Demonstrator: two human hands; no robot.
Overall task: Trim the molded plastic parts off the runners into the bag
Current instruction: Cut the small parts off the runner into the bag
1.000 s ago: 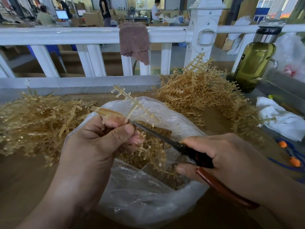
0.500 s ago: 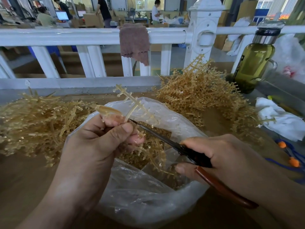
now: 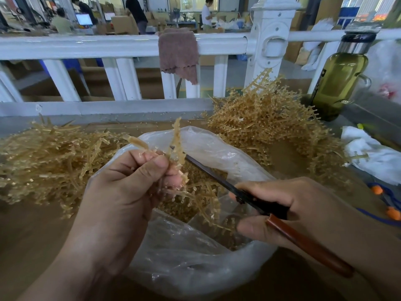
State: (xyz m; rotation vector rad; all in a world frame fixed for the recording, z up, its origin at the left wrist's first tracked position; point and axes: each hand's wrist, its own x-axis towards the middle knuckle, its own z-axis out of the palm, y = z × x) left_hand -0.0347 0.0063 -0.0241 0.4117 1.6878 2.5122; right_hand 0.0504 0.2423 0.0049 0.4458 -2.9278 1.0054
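Observation:
My left hand (image 3: 121,192) grips a tan plastic runner (image 3: 176,140) with small parts along its branches, held over the open clear bag (image 3: 217,153). One branch stands nearly upright above my thumb. My right hand (image 3: 288,209) holds scissors (image 3: 208,170) with dark blades and a red-brown handle. The blade tips reach the runner just beside my left fingers. Inside the bag lie several cut parts and runner pieces (image 3: 195,200).
A heap of trimmed runners (image 3: 47,161) lies at the left, a heap of runners with parts (image 3: 267,122) at the back right. A green bottle (image 3: 338,81), white cloth (image 3: 373,153) and a white railing (image 3: 108,46) with a brown rag (image 3: 178,53) border the brown table.
The runner has turned in my left hand, so its branch now stands upright instead of slanting right. The scissor tips have moved up to it. My right hand has barely shifted.

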